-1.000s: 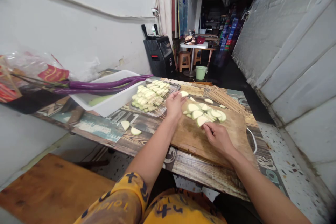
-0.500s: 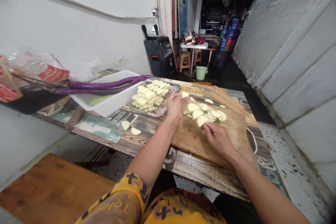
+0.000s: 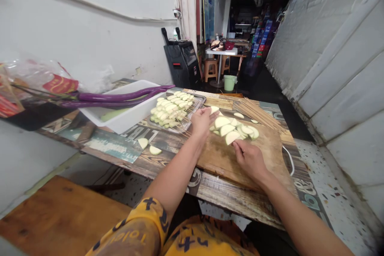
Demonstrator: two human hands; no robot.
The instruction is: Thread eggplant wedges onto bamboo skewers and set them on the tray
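Observation:
My left hand [image 3: 201, 122] is closed on a pale vegetable slice [image 3: 214, 109], held over the far left of a wooden cutting board [image 3: 219, 164]. My right hand [image 3: 249, 155] pinches another pale half-round slice [image 3: 231, 138] at the near edge of a pile of green-edged slices [image 3: 222, 122] on the board. Whether a skewer is in either hand I cannot tell. Left of my left hand, a metal tray [image 3: 199, 102] bears several rows of skewered slices [image 3: 172, 108].
Bare wooden skewers [image 3: 261, 114] lie beyond the board. A white plastic tub [image 3: 120, 122] with long purple eggplants [image 3: 120, 97] across it stands at the left, near plastic bags [image 3: 61, 82]. Two loose slices [image 3: 155, 150] lie on the table [image 3: 117, 148].
My left hand has shifted slightly right, toward the pile, with its slice. My right hand stays nearly in place, its slice a touch higher.

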